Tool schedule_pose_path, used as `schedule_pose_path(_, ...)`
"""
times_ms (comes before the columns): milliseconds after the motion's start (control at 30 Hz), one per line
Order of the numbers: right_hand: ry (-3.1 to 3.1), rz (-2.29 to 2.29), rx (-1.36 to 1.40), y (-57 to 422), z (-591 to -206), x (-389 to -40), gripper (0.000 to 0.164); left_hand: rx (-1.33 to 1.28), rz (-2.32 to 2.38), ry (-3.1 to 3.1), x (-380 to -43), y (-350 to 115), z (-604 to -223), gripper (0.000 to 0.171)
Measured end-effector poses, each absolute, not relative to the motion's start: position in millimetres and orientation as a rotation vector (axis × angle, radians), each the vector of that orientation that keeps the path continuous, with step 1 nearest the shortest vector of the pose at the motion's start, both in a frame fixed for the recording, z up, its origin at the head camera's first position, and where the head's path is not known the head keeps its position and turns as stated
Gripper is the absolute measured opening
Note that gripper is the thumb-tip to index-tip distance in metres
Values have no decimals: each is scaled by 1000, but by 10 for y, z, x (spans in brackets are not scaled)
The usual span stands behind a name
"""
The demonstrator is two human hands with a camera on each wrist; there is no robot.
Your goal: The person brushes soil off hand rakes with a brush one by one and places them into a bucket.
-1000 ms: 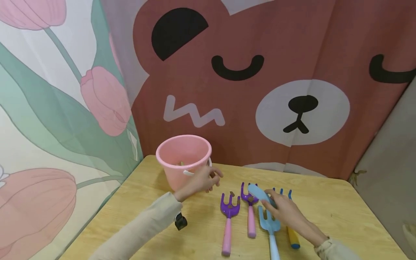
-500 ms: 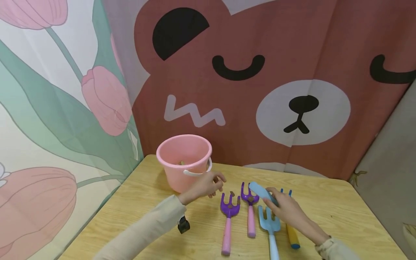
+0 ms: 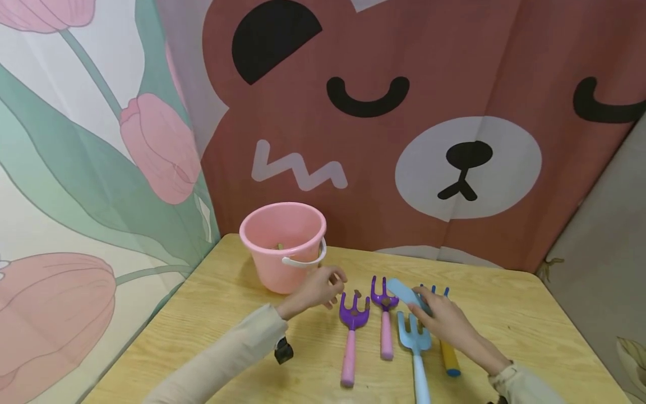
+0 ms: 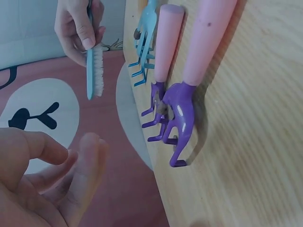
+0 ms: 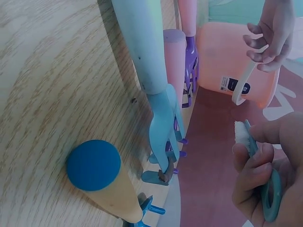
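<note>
My right hand point(image 3: 449, 320) grips a light-blue brush point(image 3: 402, 290) above the hand forks; its white bristles point(image 4: 98, 71) show in the left wrist view. In front of the pink bucket point(image 3: 280, 272) hovers my left hand point(image 3: 315, 290), fingers loosely bent and holding nothing. Beneath the hands lie two purple forks with pink handles, the nearer purple fork point(image 3: 354, 318) and the farther purple fork point(image 3: 386, 331). A light-blue fork point(image 3: 416, 339) lies right of them. Partly behind my right hand is a blue fork with a yellow handle point(image 3: 448, 356). Brown clumps cling to several tines.
The bucket stands at the table's back left, its white handle point(image 3: 303, 262) hanging forward and something greenish inside. Behind the wooden table point(image 3: 525, 336) hangs a bear-print curtain point(image 3: 363, 146); a tulip-print curtain point(image 3: 101, 185) borders the left side.
My left hand has drawn slightly down and away from the bucket, uncovering its handle. My right hand still holds the brush in nearly the same place. The head view has tilted slightly down.
</note>
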State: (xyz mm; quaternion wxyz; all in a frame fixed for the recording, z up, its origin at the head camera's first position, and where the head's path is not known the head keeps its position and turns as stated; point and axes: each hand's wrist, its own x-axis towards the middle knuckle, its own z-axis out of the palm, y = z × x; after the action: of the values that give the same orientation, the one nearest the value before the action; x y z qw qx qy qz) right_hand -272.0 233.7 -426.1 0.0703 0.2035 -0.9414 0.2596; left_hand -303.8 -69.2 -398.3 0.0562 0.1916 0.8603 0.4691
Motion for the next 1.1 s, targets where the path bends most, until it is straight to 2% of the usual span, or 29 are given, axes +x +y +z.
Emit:
schedule_pose_path(167,-2858,786,596,2314,-4258,-2732,39,597,1399,2628,-3017,-728,-4054,9)
schedule_pose_path(467,-2845,788,592,2298,-4272,-2723,37,617,1312,2706,-3005,-764,-4169,17)
schedule_pose_path(667,-2850,779,584,2290,-4260,-2734,38,586,1276,2700,-3027,-762,-4195,17)
schedule_pose_path(900,-2863,783,590,2284,-4261,-2737,39,545,1342,2593,-2973,-734,-4310,22)
schedule_pose_path(1100,-2881,796,615,2267,-4280,-2726,40,551,1416,2519,-2923,-717,-4394,20)
